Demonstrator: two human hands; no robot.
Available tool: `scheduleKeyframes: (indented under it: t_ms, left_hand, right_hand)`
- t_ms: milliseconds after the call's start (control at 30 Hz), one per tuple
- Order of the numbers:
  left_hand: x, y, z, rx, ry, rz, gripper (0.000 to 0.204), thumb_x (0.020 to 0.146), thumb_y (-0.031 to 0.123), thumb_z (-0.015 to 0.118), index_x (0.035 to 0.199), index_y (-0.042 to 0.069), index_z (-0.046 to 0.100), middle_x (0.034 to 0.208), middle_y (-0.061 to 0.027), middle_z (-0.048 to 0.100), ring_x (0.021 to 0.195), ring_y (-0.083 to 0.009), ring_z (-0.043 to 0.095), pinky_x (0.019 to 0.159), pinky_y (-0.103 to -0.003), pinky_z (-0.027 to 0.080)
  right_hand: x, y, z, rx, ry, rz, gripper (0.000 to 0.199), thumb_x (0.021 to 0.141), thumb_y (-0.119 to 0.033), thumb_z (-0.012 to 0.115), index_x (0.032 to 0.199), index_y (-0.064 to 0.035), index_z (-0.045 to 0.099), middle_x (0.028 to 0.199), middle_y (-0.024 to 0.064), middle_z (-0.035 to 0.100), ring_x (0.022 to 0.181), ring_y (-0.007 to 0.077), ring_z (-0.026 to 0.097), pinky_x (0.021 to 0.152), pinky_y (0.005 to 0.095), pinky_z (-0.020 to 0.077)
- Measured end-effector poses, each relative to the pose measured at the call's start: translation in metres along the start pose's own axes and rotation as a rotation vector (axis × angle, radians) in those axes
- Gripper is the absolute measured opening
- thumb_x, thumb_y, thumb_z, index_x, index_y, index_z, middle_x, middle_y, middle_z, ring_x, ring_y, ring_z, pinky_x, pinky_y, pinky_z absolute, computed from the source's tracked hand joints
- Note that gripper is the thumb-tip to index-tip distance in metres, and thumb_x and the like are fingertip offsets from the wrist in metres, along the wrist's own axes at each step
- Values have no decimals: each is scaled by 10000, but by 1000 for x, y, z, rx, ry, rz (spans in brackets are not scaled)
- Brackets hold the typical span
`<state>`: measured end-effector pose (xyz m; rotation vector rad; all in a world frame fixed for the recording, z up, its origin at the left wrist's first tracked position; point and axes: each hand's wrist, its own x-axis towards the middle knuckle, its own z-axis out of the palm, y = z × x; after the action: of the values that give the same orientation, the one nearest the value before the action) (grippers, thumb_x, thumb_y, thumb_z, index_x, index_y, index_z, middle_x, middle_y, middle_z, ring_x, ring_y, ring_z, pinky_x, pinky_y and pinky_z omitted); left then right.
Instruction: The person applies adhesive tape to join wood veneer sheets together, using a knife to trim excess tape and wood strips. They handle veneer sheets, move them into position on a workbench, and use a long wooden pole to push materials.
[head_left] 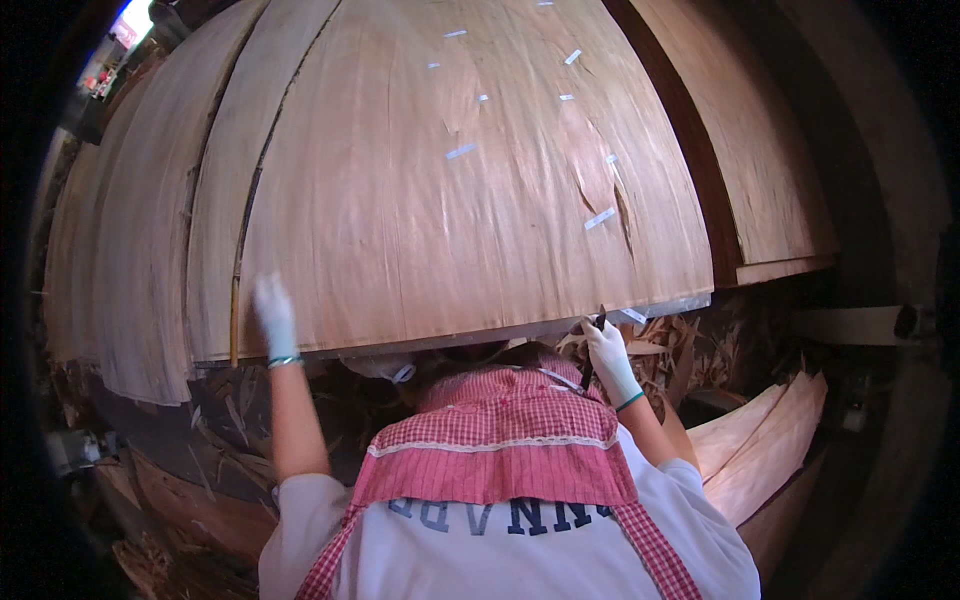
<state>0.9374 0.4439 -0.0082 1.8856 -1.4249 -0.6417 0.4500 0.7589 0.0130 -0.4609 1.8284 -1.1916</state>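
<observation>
A wide sheet of pale wood veneer [400,230] lies in front of me, with short whitish tape strips [600,218] stuck on it and splits near its right side. Over its near left part is my left hand [273,312] in a white glove, smeared by motion, so its fingers cannot be made out. At the near right edge of the sheet, my right hand [608,355], also white-gloved, is closed around a slim dark tool [600,318]. The tool's exact kind is unclear. A thin yellowish stick [235,320] lies beside my left hand, along the sheet's left edge.
More veneer sheets [130,250] lie at the left, separated by dark gaps. Another veneer stack [745,130] stands at the right past a dark gap. Wood scraps [685,350] fill the space below the near right edge, beside loose veneer pieces [765,440].
</observation>
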Motion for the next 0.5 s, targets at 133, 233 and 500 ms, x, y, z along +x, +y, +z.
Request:
scheduleKeyframes:
  t_ms: [133,233,500]
  left_hand:
    - [13,-104,-95,771,108,-42,604,953,424,441,1372,-11,418,1401,-249,431,1312,-383,383,1098,-458,298]
    - [10,-141,-111,857,71,11,512,942,355,483,1310,0,466,1354,-209,487,1295,-357,406,1086,-451,315]
    - [-5,-65,-123,678,-16,-31,350,930,273,509,1138,-7,545,1110,-240,617,1035,-414,578,887,-476,457]
  right_hand:
    - [-23,-30,23,-21,-35,47,269,965,-260,543,775,-70,552,608,-71,445,506,35,431,461,218,318]
    - [-24,-38,54,-13,-67,7,247,962,-251,547,880,-27,613,731,-23,595,564,42,480,504,213,361]
    - [-52,-57,101,12,-135,-24,208,953,-183,565,964,15,628,811,19,622,701,79,532,626,240,425]
